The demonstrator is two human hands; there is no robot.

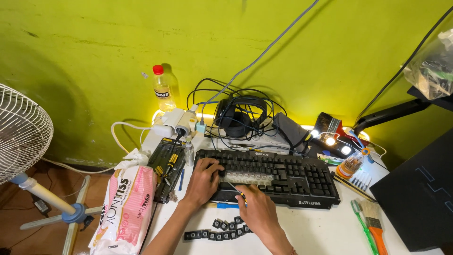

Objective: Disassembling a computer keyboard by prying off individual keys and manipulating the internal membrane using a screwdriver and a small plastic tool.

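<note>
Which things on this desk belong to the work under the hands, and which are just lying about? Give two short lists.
In use: keyboard; left hand resting on its left end; right hand holding a thin tool to the keys; loose keycaps on the table.

Lying about: headphones; bottle; tissue pack; screwdriver set; brushes; fan.
</note>
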